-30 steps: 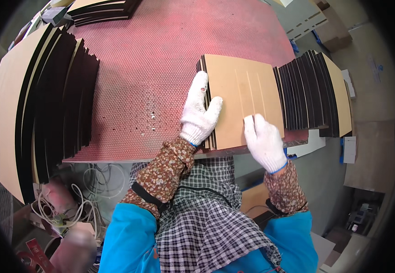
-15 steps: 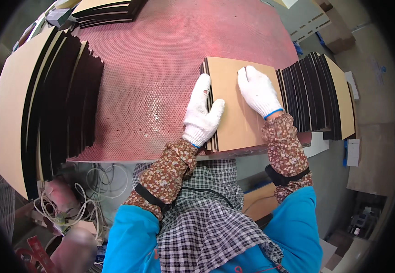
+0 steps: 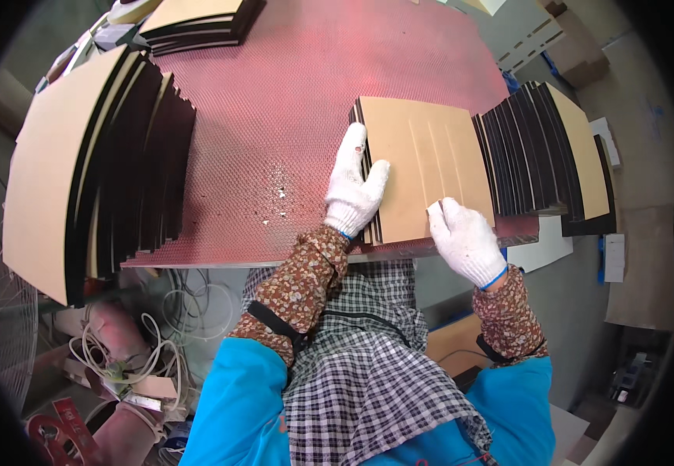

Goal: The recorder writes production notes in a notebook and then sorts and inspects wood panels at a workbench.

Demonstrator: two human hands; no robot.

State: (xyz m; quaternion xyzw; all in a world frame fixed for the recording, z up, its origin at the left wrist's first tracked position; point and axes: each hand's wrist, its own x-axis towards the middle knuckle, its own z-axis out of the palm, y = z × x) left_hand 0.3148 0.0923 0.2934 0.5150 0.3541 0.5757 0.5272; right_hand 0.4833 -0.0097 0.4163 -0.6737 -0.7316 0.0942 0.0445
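Note:
In front of me lies a short stack of tan boards (image 3: 407, 140) with dark edges. Pale streaks run down the face of the top board. My left hand (image 3: 355, 186), in a white knit glove, rests along the stack's left side, fingers stretched out and thumb spread onto the top board. My right hand (image 3: 467, 241), gloved too, is closed at the stack's near edge. Its fingertips are pinched together low on the top board, around something small and dark that I cannot make out.
Tall rows of dark-edged tan boards stand at the left (image 3: 57, 171) and right (image 3: 535, 147) on the red textured table (image 3: 275, 101). Another pile of boards (image 3: 193, 23) is at the far left. Below the table's left edge are coiled hoses (image 3: 119, 357) and a red clamp-like tool (image 3: 61, 435).
My right hand has slid from the upper part of the top board down to its near edge, and pale streaks now show there. My left hand stays at the stack's left side.

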